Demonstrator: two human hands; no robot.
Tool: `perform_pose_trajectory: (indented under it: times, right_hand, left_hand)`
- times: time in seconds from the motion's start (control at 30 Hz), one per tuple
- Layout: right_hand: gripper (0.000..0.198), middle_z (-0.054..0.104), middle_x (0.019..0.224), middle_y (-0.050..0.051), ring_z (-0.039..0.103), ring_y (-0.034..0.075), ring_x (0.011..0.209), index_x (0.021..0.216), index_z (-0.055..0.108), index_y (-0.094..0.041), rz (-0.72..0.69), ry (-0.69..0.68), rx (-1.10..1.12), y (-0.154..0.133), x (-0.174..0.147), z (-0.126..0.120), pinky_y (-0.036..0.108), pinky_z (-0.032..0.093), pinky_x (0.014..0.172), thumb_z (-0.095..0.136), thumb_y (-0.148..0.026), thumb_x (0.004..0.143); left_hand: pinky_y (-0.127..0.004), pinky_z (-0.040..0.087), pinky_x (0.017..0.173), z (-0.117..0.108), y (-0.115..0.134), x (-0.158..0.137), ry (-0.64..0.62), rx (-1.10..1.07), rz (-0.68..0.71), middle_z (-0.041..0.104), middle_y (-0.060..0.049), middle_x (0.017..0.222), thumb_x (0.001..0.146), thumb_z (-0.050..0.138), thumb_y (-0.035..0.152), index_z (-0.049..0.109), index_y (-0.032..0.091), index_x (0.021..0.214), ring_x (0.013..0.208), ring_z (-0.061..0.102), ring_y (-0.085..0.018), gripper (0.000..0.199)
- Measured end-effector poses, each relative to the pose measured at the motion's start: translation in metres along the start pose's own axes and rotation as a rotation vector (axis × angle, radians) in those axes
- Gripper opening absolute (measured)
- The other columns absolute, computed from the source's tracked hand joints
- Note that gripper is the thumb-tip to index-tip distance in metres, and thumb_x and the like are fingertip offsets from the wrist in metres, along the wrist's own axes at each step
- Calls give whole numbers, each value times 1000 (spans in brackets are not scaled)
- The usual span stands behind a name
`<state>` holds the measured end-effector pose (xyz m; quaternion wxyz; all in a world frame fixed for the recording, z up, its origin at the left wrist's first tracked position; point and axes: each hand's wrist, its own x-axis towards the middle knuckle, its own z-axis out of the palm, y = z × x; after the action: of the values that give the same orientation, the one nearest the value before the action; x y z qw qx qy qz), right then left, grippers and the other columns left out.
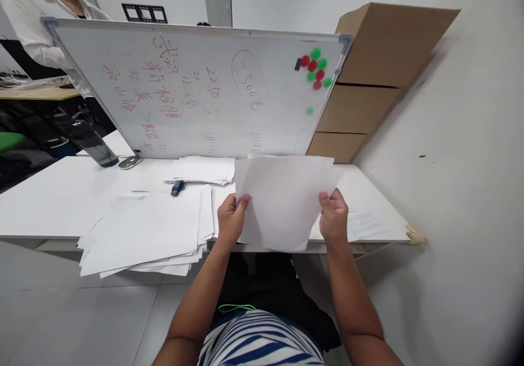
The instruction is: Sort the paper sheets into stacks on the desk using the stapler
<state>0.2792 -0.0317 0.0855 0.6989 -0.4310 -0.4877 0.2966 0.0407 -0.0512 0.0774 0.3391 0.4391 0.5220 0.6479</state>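
Someone in a striped top sits at a white table (45,197), pinching white paper (282,202) between both hands, the left hand (231,217) on its left edge and the right hand (333,213) on its right; I can't tell how many sheets. To the left, a messy paper pile (151,229) overhangs the near edge, with a small dark blue object (177,188) just beyond it, beside a smaller stack (200,169). Farther left are a mouse (130,162) and a dark bottle (92,142). At the far side a whiteboard (282,126) bears red writing and round magnets (313,66), with cardboard boxes (409,44) to its right.
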Motion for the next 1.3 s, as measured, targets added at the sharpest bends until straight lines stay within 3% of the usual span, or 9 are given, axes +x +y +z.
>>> perform_pose_trajectory:
  times: [0.1,0.17,0.37,0.5,0.77,0.87,0.97,1.1,1.3]
  right_hand:
    - [51,74,104,9,69,23,96,122,60,-21,169,-227,63,13,-9,-2,40,56,84,72,-45,79]
    - [49,74,106,8,69,23,97,118,62,-21,226,-286,73,17,-15,-1,40,56,87,75,-43,77]
    - [32,75,94,5,69,20,90,99,67,-20,137,-44,49,23,-26,9,38,56,84,74,-42,78]
    - [39,75,103,8,69,23,98,103,69,-18,185,-31,60,40,-32,19,42,54,90,74,-46,77]
    - [45,74,110,10,68,26,105,110,68,-16,252,-48,-83,49,-37,33,42,51,94,68,-51,81]
    - [49,74,110,12,67,28,106,109,69,-15,331,-40,-144,50,-42,35,43,51,93,67,-54,80]
    - [49,73,113,11,66,29,109,113,68,-17,291,-11,-177,50,-44,32,42,49,96,65,-54,81]
    - [52,71,118,11,62,29,115,119,65,-20,304,-73,-212,60,-46,24,44,46,100,63,-56,82]
    - [87,45,149,12,48,25,134,150,27,-30,380,125,1,69,-80,21,41,44,105,71,-49,78]
  left_hand:
    - [-20,40,57,-2,-4,2,77,-46,7,56,4,64,77,73,48,64,18,75,61,49,-9,32]
    - [-20,42,60,-3,-6,2,102,-94,21,59,4,67,77,73,48,64,17,77,63,51,-9,32]
    - [-28,51,84,1,-14,5,12,-246,71,71,-4,96,76,75,44,64,18,99,92,65,-16,36]
    - [-37,51,93,3,-24,13,-183,-231,-92,69,-12,118,78,70,54,58,17,122,109,65,-24,59]
    - [-44,47,101,6,-29,17,-272,-43,-231,71,-13,116,76,71,55,69,14,114,112,65,-29,56]
    - [-43,47,101,8,-29,10,-237,37,-243,73,-11,112,76,70,57,70,14,110,112,64,-30,54]
    - [-41,49,99,7,-28,3,-221,90,-201,73,-10,111,78,69,56,71,15,109,113,64,-29,51]
    - [-41,51,98,7,-31,0,-135,-3,-280,73,-12,113,78,70,55,69,14,109,111,65,-28,51]
    - [-40,51,102,20,-44,-13,45,-185,-425,64,-14,131,77,71,57,60,17,122,119,62,-26,61]
